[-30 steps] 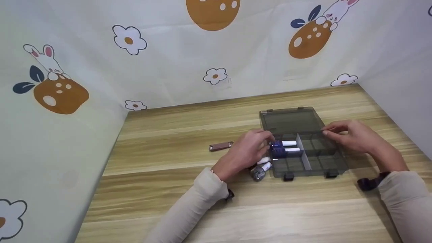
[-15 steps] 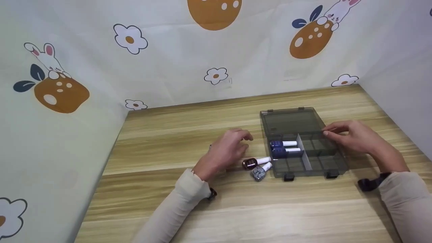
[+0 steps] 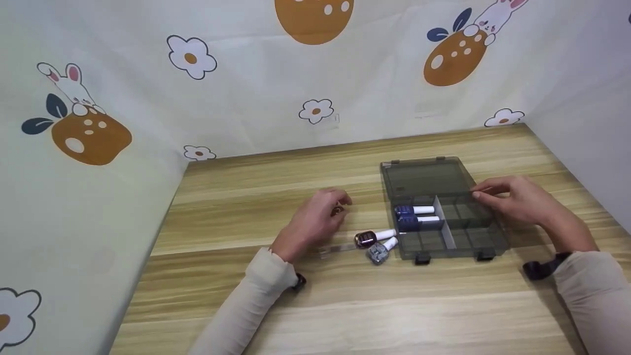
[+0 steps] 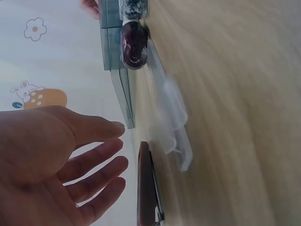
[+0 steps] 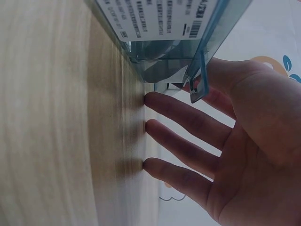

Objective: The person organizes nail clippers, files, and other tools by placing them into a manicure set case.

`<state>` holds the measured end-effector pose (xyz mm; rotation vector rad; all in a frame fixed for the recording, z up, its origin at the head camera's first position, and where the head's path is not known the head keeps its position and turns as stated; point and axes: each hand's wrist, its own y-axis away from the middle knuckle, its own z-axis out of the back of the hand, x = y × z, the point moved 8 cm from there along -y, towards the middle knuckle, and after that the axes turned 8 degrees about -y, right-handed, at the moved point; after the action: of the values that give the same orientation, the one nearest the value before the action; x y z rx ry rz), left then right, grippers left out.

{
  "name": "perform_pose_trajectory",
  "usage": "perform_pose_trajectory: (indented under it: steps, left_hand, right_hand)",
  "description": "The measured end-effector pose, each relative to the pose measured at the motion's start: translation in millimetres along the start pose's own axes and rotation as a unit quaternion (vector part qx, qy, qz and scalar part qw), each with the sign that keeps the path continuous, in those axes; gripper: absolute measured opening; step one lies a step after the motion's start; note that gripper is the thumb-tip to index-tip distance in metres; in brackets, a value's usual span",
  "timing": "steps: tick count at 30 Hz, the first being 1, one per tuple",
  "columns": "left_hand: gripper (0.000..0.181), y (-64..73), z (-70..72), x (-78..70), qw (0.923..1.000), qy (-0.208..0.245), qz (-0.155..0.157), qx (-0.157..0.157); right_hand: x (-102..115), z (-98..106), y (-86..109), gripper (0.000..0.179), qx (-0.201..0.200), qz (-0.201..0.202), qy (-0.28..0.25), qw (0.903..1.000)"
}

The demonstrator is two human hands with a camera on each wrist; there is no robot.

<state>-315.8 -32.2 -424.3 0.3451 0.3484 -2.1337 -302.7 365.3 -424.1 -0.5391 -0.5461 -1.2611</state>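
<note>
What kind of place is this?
Probably a small tabletop nook: a wood-patterned table, a bunny-print sheet behind it, and an open divided box with little bottles inside.

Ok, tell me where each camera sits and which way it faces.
Head: worn on the head, facing forward and down at the table and storage box; left hand, right hand and sleeves show.
Left wrist: on that wrist, facing past the left hand toward the dark red bottle and glittery bottle.
Right wrist: on that wrist, facing the storage box's printed label; the right hand shows.
Shared: head and left wrist both show both those bottles.
</note>
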Motion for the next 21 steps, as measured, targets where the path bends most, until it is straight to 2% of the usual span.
perform_pose_trajectory:
  steps: [7,14,21]
  left_hand:
    - [0.024,-0.6,2.4,8.4,0.9996,-0.015,-0.019,-0.014]
    - [0.021,1.1,4.6,20.3,0.9999,-0.013,0.009,0.005]
    - [0.022,2.9,5.3,23.4,0.9999,-0.011,0.004,0.009]
  right_hand:
    - [1.2,0.0,0.6,0.027,0.006,0.002,0.018,0.9998]
    - [1.3,0.2,0.7,0.024,-0.001,0.006,0.022,0.9997]
    - [0.9,0.1,0.2,0.025,0.005,0.004,0.009,0.9999]
